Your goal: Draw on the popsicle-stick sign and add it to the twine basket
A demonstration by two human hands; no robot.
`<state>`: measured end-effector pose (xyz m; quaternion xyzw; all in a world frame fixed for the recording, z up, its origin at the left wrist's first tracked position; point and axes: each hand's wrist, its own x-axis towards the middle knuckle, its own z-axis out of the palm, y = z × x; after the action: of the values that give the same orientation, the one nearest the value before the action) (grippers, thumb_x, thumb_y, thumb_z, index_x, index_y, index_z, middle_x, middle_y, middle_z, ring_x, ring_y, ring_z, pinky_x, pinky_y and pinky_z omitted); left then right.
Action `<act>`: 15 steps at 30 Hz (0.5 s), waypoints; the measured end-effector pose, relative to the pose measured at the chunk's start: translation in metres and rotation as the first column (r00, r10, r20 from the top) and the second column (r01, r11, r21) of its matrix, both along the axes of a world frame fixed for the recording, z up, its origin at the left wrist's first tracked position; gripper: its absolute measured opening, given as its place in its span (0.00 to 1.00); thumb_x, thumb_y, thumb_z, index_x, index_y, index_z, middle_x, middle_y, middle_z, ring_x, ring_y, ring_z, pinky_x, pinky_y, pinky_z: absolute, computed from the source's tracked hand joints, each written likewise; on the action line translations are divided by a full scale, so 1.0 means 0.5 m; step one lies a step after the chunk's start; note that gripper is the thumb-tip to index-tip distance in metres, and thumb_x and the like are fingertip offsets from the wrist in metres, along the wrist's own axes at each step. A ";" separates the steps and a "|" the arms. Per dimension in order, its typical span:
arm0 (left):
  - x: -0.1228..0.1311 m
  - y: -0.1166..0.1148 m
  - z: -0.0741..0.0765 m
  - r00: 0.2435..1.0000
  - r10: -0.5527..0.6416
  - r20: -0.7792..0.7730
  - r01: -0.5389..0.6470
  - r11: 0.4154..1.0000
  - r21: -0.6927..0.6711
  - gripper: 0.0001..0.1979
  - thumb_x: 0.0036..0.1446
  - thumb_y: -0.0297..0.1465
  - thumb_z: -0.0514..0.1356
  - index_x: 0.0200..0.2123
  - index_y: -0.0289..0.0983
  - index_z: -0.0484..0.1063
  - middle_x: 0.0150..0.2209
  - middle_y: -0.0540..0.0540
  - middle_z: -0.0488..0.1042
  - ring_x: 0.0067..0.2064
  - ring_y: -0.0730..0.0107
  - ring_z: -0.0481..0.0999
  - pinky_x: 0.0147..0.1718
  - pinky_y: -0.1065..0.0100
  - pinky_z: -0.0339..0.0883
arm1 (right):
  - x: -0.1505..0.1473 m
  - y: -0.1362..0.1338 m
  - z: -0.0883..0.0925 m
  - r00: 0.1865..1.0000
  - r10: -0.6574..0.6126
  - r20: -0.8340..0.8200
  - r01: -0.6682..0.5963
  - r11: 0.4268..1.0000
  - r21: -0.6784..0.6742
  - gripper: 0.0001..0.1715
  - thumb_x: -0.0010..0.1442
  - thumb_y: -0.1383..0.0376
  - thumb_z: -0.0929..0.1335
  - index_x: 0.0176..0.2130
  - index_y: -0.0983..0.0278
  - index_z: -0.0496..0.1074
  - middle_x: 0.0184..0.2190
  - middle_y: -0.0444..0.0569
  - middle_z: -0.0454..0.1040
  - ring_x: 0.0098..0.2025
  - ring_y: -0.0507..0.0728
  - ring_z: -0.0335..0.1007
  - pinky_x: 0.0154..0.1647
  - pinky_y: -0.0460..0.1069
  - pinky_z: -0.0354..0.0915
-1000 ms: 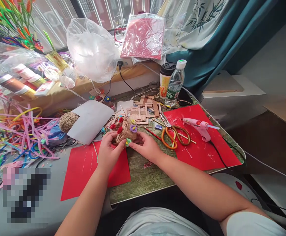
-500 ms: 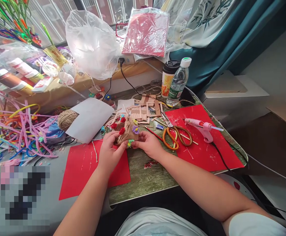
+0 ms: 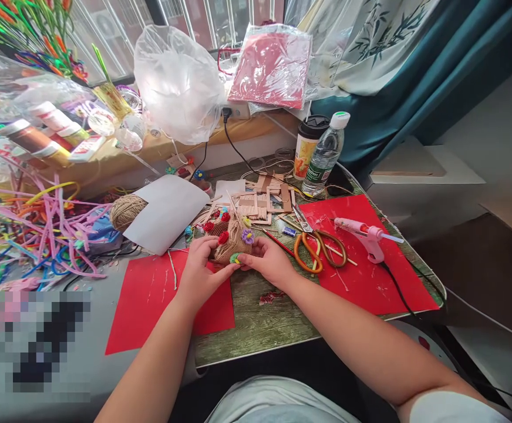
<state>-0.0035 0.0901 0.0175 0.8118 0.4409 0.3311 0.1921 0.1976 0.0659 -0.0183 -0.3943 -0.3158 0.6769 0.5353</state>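
Between my hands is a small twine-wrapped craft piece (image 3: 231,249), decorated with red, purple, yellow and blue flowers. My left hand (image 3: 204,267) grips its left side, thumb reaching along the lower front. On the right side my right hand (image 3: 268,260) is closed around it, its thumb pressing near a small green-and-yellow flower (image 3: 235,258) at the bottom edge. Both thumbs almost meet at that flower. The fingers behind the piece are partly hidden. Just right of my right hand lie a red pencil (image 3: 278,242) and scissors with orange-brown handles (image 3: 320,249).
A pink glue gun (image 3: 364,231) rests on a red sheet (image 3: 397,288) at right; another red sheet (image 3: 128,311) lies left. Behind are wooden stick frames (image 3: 265,197), a water bottle (image 3: 324,158), a cup (image 3: 305,150), white paper (image 3: 168,214), a twine ball (image 3: 126,212) and pipe cleaners (image 3: 40,223).
The view has shifted slightly, so the surroundings sit a little lower and further right. My hands keep hold of the twine piece, with the left thumb stretched a bit further along its lower edge.
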 end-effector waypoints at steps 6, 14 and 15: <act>0.009 0.001 -0.004 1.000 0.019 0.005 -0.019 1.000 -0.003 0.21 0.55 0.36 0.69 0.51 0.42 0.70 0.54 0.41 0.73 0.58 0.57 0.71 0.57 0.53 0.69 | 0.001 0.003 0.006 1.000 0.004 0.030 -0.003 1.000 -0.029 0.32 0.42 0.56 0.83 0.41 0.62 0.70 0.40 0.49 0.81 0.36 0.57 0.80 0.32 0.50 0.77; 0.010 -0.002 -0.006 0.999 0.031 0.031 -0.031 1.000 -0.007 0.20 0.56 0.38 0.68 0.51 0.43 0.70 0.53 0.41 0.73 0.58 0.56 0.72 0.54 0.54 0.71 | -0.002 0.000 0.003 0.997 -0.009 0.080 0.010 1.000 -0.001 0.31 0.47 0.52 0.81 0.42 0.61 0.69 0.40 0.48 0.79 0.35 0.56 0.78 0.27 0.48 0.76; 0.009 -0.002 -0.007 0.999 0.035 0.038 -0.035 0.999 -0.008 0.21 0.56 0.38 0.68 0.51 0.43 0.70 0.53 0.41 0.73 0.57 0.57 0.72 0.54 0.55 0.71 | -0.001 -0.001 0.003 0.997 -0.002 0.076 0.001 1.000 0.013 0.31 0.47 0.52 0.81 0.43 0.61 0.69 0.42 0.49 0.79 0.37 0.56 0.78 0.27 0.48 0.75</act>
<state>0.0011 0.0892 0.0140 0.7969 0.4524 0.3482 0.1975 0.1971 0.0655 -0.0167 -0.4165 -0.3400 0.6588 0.5262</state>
